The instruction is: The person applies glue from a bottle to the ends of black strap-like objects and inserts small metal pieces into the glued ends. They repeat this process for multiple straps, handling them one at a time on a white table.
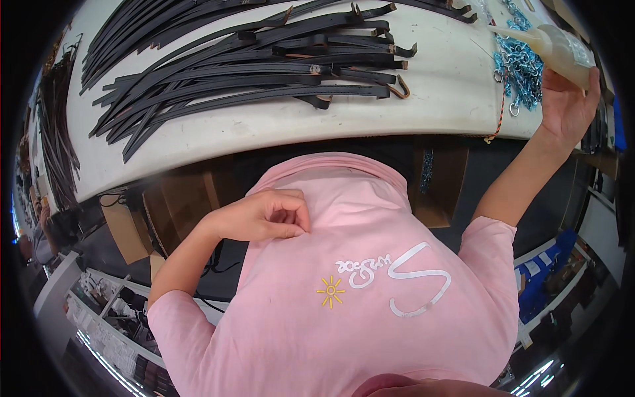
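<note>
My right hand is raised at the far right, its fingers wrapped round a translucent squeeze bottle. The bottle lies tilted on its side, its long thin nozzle pointing left over the table. Beneath the nozzle is a heap of light-blue and silver chains with metal rings. My left hand is held in front of my pink shirt, fingers curled and thumb against the index finger. Anything between those fingertips is hidden or too small to make out. Many black leather straps with folded ends lie across the white table.
The white table curves across the top of the view. Open cardboard boxes stand under it on both sides, one with chain hanging by it. Dark straps hang at the far left. A striped cord dangles over the front edge.
</note>
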